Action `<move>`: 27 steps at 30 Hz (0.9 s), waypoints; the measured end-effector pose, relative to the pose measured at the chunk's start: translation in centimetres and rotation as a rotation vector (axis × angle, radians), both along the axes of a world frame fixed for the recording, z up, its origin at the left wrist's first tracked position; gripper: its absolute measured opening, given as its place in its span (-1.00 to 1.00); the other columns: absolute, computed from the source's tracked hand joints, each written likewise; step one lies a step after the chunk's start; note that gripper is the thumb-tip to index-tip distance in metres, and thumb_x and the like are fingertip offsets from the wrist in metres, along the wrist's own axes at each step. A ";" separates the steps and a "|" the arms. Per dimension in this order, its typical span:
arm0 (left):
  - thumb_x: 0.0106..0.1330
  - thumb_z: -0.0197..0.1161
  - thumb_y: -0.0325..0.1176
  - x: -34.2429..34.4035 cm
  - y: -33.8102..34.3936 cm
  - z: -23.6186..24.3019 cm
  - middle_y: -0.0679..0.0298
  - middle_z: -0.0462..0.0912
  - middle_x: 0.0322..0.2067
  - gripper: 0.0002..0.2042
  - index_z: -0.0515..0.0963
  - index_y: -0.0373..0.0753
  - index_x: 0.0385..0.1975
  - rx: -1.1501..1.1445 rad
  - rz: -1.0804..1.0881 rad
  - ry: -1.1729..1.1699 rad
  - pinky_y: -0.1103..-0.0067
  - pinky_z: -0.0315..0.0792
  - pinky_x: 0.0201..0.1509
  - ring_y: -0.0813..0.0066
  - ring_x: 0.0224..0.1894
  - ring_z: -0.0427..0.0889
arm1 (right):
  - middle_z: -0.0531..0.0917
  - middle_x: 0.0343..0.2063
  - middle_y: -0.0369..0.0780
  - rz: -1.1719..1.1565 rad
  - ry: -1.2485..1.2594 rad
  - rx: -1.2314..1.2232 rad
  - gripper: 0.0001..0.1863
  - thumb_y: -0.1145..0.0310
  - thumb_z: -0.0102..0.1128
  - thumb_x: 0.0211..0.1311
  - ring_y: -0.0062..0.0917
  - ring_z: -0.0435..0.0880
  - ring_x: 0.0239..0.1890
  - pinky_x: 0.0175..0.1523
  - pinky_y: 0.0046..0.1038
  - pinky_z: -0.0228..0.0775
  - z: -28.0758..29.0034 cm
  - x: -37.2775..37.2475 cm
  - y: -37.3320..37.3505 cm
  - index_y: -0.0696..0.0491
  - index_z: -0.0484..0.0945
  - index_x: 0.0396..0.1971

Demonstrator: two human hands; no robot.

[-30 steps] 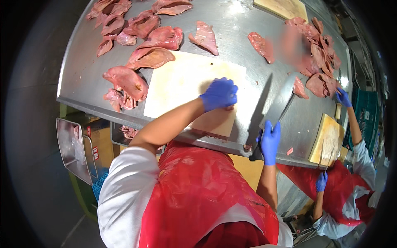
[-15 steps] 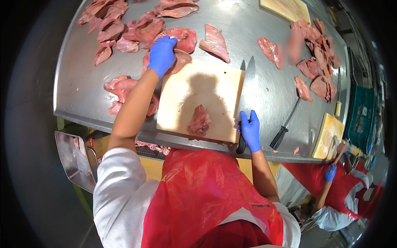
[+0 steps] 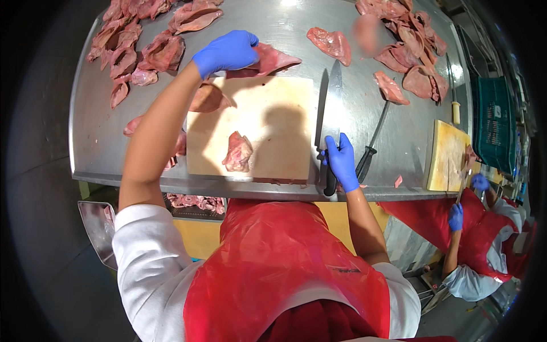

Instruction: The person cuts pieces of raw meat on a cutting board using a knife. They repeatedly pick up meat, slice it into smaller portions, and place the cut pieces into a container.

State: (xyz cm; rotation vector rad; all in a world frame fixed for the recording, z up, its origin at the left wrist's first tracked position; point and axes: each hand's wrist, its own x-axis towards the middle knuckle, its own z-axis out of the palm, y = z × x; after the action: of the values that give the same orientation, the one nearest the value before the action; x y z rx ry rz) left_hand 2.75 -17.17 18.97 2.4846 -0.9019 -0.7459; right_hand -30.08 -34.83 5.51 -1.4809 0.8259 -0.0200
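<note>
My left hand (image 3: 231,52), in a blue glove, is closed on a pink pig's ear (image 3: 277,60) just beyond the far edge of the white cutting board (image 3: 285,154). Its fingertips are partly hidden. My right hand (image 3: 342,164), also gloved, grips the black handle of a long knife (image 3: 336,94), whose blade points away from me along the board's right side. A small meat scrap (image 3: 238,151) lies on the board. Another ear (image 3: 208,98) rests over the board's far left corner, partly behind my left forearm.
Ears are heaped at the far left (image 3: 123,60) and far right (image 3: 419,51) of the steel table (image 3: 97,137). A sharpening steel (image 3: 367,159) lies right of the knife. A yellowish board (image 3: 447,157) and green crate (image 3: 493,122) stand farther right. A co-worker's gloved hand (image 3: 456,218) is at lower right.
My left hand has moved rightward from the ears at the board's far left corner to beyond its far edge. My right hand still holds the knife. The whole view has shifted.
</note>
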 end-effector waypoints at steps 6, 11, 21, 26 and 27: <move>0.31 0.03 -0.30 -6.2 0.1 -8.3 0.24 0.65 -0.32 -0.72 0.56 -0.37 -0.17 -0.577 0.508 1.190 0.61 0.53 -0.09 0.48 -0.31 0.60 | 0.57 -0.56 -0.25 -0.044 -0.032 -0.031 -0.78 0.29 0.12 0.39 -0.65 0.53 -0.63 -0.56 -0.57 0.36 0.3 -3.0 -2.1 0.14 0.42 -0.20; 0.22 0.24 -0.28 -13.4 3.8 -18.5 0.16 0.60 -0.26 -0.64 0.50 -0.38 -0.07 -0.614 0.622 0.237 0.49 0.49 -0.19 0.43 -0.34 0.53 | 0.57 -0.56 -0.25 0.022 -0.032 -0.120 -0.77 0.29 0.08 0.39 -0.65 0.51 -0.63 -0.54 -0.52 0.38 0.9 -4.4 -1.6 0.16 0.43 -0.19; 0.15 0.30 -0.25 -14.9 4.7 -16.3 -0.05 0.56 -0.13 -0.66 0.52 -0.30 -0.13 -0.154 0.136 -0.269 0.15 0.43 0.05 -0.09 -0.02 0.53 | 0.59 -0.37 0.13 0.338 -0.254 -0.829 -0.83 0.34 0.03 0.39 0.13 0.58 -0.34 -0.28 -0.04 0.42 5.1 2.9 6.1 0.15 0.46 -0.21; 0.22 0.12 -0.29 -14.3 4.9 -17.3 -0.16 0.61 -0.27 -0.72 0.49 -0.33 -0.17 -0.235 0.178 -0.076 0.14 0.46 -0.06 -0.16 -0.19 0.61 | 0.62 -0.39 0.09 0.566 -0.032 -1.067 -0.76 0.27 -0.06 0.38 0.05 0.64 -0.38 -0.26 -0.02 0.51 3.4 6.6 6.8 0.12 0.39 -0.13; 0.23 0.09 -0.27 -14.2 4.9 -17.0 -0.17 0.62 -0.29 -0.70 0.47 -0.33 -0.14 -0.193 0.205 -0.020 0.13 0.45 -0.06 -0.16 -0.19 0.61 | 0.62 -0.42 0.11 0.630 0.073 -1.077 -0.77 0.29 -0.05 0.36 0.04 0.65 -0.40 -0.28 -0.01 0.52 3.9 4.7 7.0 0.11 0.36 -0.13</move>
State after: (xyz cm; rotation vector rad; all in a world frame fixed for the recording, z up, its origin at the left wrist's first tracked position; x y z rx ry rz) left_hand -11.42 -12.29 1.99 2.3714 -0.6775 -0.5406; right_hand -25.42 -27.87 9.44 -2.7241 0.3391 0.0736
